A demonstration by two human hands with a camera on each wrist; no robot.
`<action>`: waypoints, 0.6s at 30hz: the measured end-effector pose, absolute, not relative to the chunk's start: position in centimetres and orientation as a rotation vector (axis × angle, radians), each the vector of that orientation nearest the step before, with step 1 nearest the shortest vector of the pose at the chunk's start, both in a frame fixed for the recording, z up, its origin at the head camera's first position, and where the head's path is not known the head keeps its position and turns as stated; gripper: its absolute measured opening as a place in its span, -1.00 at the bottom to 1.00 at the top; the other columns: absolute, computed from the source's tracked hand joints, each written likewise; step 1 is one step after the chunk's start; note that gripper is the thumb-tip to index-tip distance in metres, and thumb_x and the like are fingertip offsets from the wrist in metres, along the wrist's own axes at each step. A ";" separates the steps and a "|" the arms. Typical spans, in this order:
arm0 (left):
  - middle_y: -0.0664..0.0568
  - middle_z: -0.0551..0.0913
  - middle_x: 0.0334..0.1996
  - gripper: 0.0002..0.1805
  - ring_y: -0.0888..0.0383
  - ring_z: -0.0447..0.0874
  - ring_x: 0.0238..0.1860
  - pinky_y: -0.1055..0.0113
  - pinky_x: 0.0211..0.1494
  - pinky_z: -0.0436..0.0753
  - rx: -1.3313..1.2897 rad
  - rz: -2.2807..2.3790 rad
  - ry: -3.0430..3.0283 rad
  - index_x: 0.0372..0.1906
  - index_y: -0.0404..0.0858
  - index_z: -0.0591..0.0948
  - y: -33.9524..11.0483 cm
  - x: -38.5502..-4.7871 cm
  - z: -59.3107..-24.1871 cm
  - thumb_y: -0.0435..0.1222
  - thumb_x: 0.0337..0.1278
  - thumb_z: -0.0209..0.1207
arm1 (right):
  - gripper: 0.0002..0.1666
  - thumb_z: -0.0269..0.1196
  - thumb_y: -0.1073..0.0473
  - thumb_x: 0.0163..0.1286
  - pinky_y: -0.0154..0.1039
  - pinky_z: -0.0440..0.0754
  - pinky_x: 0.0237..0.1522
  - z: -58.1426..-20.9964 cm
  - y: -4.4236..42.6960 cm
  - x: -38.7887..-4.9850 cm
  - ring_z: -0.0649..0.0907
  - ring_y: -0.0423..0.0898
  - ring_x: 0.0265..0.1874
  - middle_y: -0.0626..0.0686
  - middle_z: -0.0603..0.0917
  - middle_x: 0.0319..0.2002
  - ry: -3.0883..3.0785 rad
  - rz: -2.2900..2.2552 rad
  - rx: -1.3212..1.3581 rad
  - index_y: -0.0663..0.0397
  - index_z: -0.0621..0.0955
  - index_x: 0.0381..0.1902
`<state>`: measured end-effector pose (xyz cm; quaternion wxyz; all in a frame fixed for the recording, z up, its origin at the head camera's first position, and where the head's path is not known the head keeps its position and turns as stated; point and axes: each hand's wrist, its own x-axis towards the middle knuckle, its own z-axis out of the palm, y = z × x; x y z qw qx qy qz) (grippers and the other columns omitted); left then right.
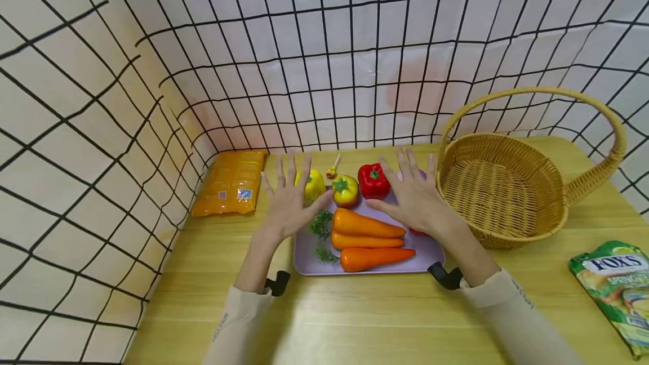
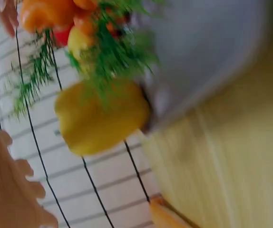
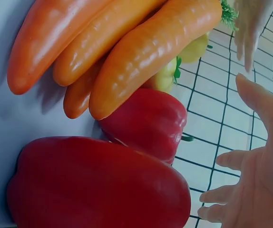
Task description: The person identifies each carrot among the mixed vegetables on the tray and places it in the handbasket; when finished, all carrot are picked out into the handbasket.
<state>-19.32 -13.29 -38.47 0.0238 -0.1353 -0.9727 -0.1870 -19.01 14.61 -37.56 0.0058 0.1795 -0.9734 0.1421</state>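
Both hands are held over a lilac tray (image 1: 431, 261), fingers spread and holding nothing. My left hand (image 1: 290, 204) hovers at its left side, near a yellow bell pepper (image 1: 315, 183) and the green carrot tops. My right hand (image 1: 418, 201) is above the right side, partly covering a purple thing (image 1: 422, 174) and a red one. Several orange carrots (image 1: 367, 223) lie across the tray. Behind them sit a yellow-and-red vegetable with a green top (image 1: 345, 190) and a red bell pepper (image 1: 374, 182). A large dark red vegetable (image 3: 98, 183) fills the lower right wrist view.
A wicker basket (image 1: 560, 221) with a tall handle stands right of the tray. An orange packet (image 1: 230, 182) lies at the back left, a green FOX'S bag (image 1: 616, 292) at the right edge. A lollipop (image 1: 332, 171) lies behind the tray. Black-gridded white sheeting (image 1: 329, 44) encloses the table.
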 end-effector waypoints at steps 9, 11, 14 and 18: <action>0.01 -0.66 0.63 0.23 -0.17 -0.76 0.64 -0.54 0.51 -0.51 -0.540 -0.861 -3.079 0.67 0.12 -0.41 -18.5 -18.0 -39.7 0.40 0.22 0.10 | 0.21 0.08 -0.51 0.43 0.48 -0.57 0.52 -37.6 14.7 -18.9 -0.30 0.32 0.66 0.34 -0.37 0.67 -3.053 0.424 0.577 0.03 -0.08 0.70; 0.01 -0.68 0.63 0.26 -0.17 -0.77 0.64 -0.53 0.51 -0.52 -0.555 -0.903 -3.111 0.66 0.13 -0.43 -19.3 -17.6 -40.0 0.34 0.20 0.18 | 0.21 0.09 -0.50 0.43 0.48 -0.58 0.52 -37.5 14.7 -18.8 -0.30 0.33 0.66 0.34 -0.37 0.67 -3.055 0.443 0.581 0.04 -0.08 0.70; -0.01 -0.70 0.62 0.32 -0.19 -0.77 0.63 -0.52 0.50 -0.54 -0.565 -0.938 -3.156 0.67 0.11 -0.43 -20.1 -17.1 -40.6 0.29 0.15 0.27 | 0.21 0.10 -0.48 0.44 0.47 -0.58 0.52 -37.5 14.7 -18.7 -0.32 0.31 0.67 0.33 -0.38 0.67 -3.064 0.468 0.581 0.05 -0.09 0.70; -0.10 -0.68 0.62 0.37 -0.27 -0.75 0.62 -0.53 0.50 -0.53 -0.568 -0.919 -3.229 0.68 0.02 -0.40 -20.7 -16.8 -41.6 0.28 0.11 0.33 | 0.20 0.11 -0.46 0.44 0.47 -0.59 0.52 -37.5 14.8 -18.7 -0.33 0.29 0.67 0.32 -0.39 0.67 -3.067 0.481 0.585 0.06 -0.09 0.70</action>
